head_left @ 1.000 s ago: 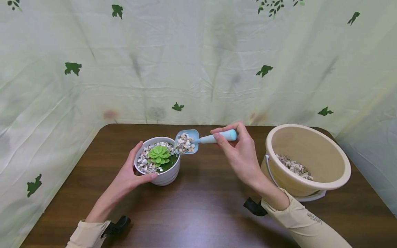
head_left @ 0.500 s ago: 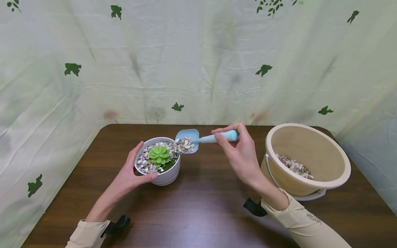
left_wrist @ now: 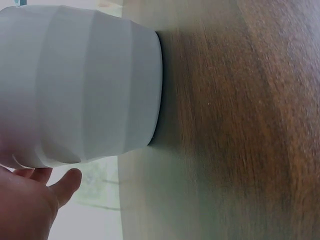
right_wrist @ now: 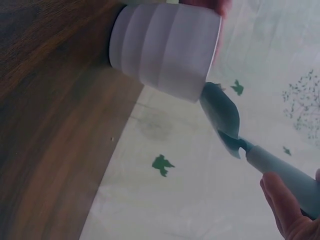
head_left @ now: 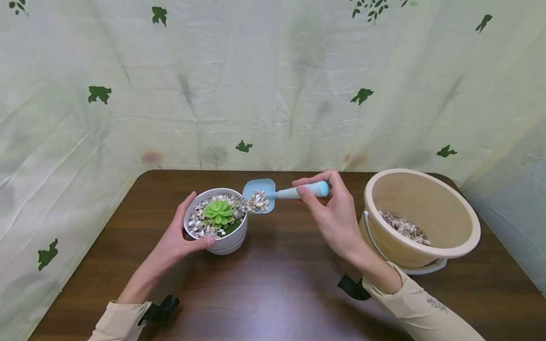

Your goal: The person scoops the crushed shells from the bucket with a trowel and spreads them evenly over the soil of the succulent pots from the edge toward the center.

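A white ribbed flowerpot [head_left: 228,244] stands on the table, holding a bright green succulent [head_left: 218,213] among pale pebbles [head_left: 200,226]. A dark green patch of the pot's filling shows at the right of the plant. My left hand [head_left: 179,237] grips the pot from the left, thumb at the front near the rim and fingers round the far side. With my right hand [head_left: 334,220] I pinch the handle of a light blue trowel [head_left: 258,184]. Its blade rests at the pot's right rim, tilted, with pebbles [head_left: 258,202] lying from the blade across to the pot.
A beige bucket [head_left: 471,237] with a grey handle stands on the right, beside my right forearm, with more pebbles [head_left: 405,227] at its bottom. Behind the brown table [head_left: 273,284] hangs a pale curtain [head_left: 273,85] with green leaf and bird prints.
Pebbles have slid down the trowel's blade toward the pot, and more lie at its right rim. The trowel has moved slightly to the right. My left hand keeps its grip.
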{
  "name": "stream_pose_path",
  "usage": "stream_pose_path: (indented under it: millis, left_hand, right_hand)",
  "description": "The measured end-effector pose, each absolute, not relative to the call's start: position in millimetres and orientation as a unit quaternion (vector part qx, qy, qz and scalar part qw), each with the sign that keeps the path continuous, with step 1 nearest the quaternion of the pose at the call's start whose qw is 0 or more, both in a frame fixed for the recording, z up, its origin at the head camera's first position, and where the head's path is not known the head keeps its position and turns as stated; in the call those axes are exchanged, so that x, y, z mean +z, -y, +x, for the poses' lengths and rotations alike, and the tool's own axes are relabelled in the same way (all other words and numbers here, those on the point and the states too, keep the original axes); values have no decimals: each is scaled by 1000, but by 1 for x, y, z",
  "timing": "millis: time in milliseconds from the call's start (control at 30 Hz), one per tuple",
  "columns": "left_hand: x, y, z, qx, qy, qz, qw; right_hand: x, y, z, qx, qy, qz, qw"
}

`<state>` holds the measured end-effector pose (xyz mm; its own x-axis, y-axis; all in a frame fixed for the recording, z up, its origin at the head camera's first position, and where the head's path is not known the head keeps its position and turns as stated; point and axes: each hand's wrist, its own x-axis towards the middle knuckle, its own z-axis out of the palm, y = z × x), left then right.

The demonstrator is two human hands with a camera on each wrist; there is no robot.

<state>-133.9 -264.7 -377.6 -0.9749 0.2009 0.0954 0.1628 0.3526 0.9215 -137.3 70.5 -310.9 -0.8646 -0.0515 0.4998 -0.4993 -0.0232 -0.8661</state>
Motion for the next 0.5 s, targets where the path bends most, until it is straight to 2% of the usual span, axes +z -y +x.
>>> stream_pose_path:
  millis: [233,500]
  left_hand:
    - [-380,263,-136,517,-849,112,-15]
    - [-380,267,-132,564,-817,113,27]
  right_hand:
    - [-309,-70,-135,673,690,207,170]
    - [-307,-69,-134,650,705,214,184]
